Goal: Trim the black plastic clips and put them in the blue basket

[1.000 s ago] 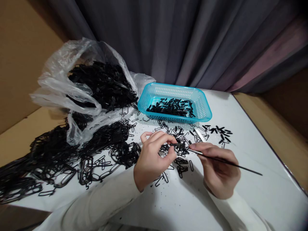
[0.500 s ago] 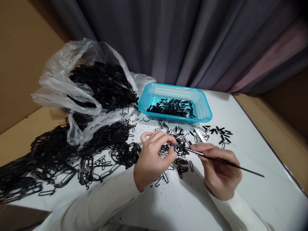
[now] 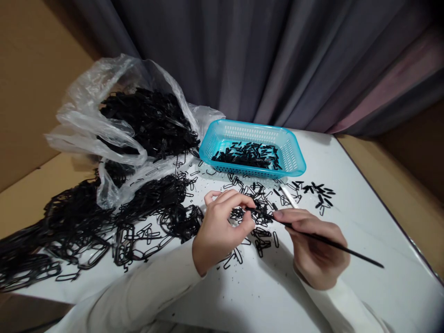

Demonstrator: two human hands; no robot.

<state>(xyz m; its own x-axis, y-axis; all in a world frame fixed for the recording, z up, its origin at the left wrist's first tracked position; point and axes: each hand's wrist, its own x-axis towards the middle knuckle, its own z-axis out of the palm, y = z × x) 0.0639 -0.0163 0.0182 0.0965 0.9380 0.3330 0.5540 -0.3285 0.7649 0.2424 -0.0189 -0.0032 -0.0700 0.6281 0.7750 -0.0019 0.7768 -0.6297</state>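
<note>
My left hand (image 3: pixel 222 233) is raised over the table with thumb and index finger pinched at a small dark piece, mostly hidden by the fingertips. A thin black rod (image 3: pixel 360 257), pointed toward that pinch, is gripped in my right hand (image 3: pixel 317 247) like a pen. The rod's tip lies at or close to the left fingertips; whether it touches the piece I cannot tell. Below both hands lies a scatter of small black loops (image 3: pixel 262 243) and short black strips. Behind them stands a blue plastic basket (image 3: pixel 294 143) with many short black pieces in it.
On the left, a clear plastic bag (image 3: pixel 83 134) spills a heap of black parts (image 3: pixel 149 120). Tangled black frames (image 3: pixel 79 208) spread over the white table (image 3: pixel 357 203). A white stick (image 3: pixel 288 195) and several loose black pieces (image 3: pixel 324 190) lie right of centre. A grey curtain (image 3: pixel 243 55) hangs behind.
The rod has shifted slightly in my right hand, its back end now lower and its front nearer the left fingertips. My left hand has stayed almost still.
</note>
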